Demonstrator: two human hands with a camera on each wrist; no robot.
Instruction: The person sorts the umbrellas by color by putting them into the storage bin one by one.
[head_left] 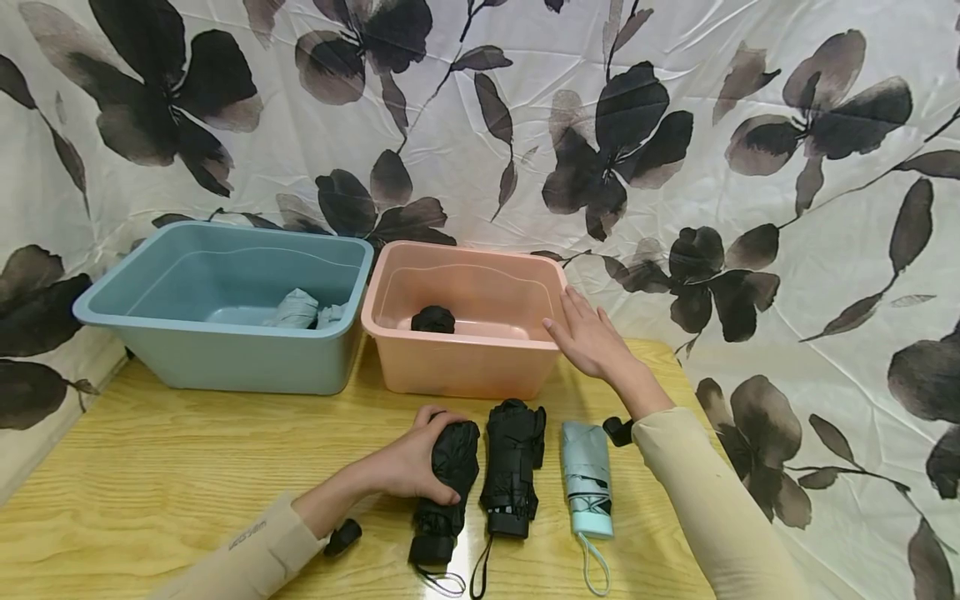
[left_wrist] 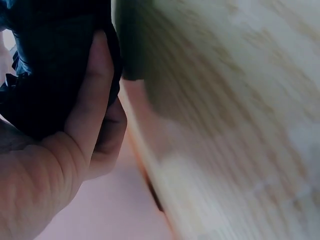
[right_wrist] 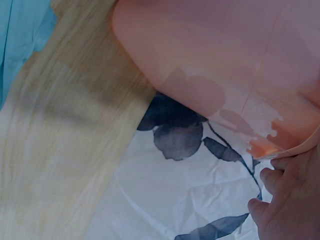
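Wood-grained tabletop (head_left: 180, 467) across the near side of my feed, and cord loops (head_left: 587, 546) come first, trailing toward me from three folded umbrellas, a layout that I'd say keeps every handle within easy reach. Leftmost, the first black umbrella (head_left: 461, 450), and the left hand (head_left: 408, 463) has it: fingers curled round the wrapped canopy, thumb across the top, a broad grip that should suit a soft roll. Whether it's off the wood, I can't tell. Just right of it lies the second black umbrella (head_left: 512, 467), then the mint umbrella (head_left: 587, 454), both untouched. Farther out, the right hand (head_left: 592, 342) rests straight, slightly parted fingers on the right rim of the pink bin (head_left: 450, 367), probably steadying it; a dark bundle (head_left: 432, 319) sits inside. Alongside, the blue bin (head_left: 240, 358) holds pale fabric (head_left: 294, 310), so light and dark lie apart. Behind everything, floral cloth (head_left: 465, 167), presumably a backdrop. Any writing? Lettering on the left sleeve (head_left: 247, 557), too small and skewed to read; no brand legible on umbrellas or bins.
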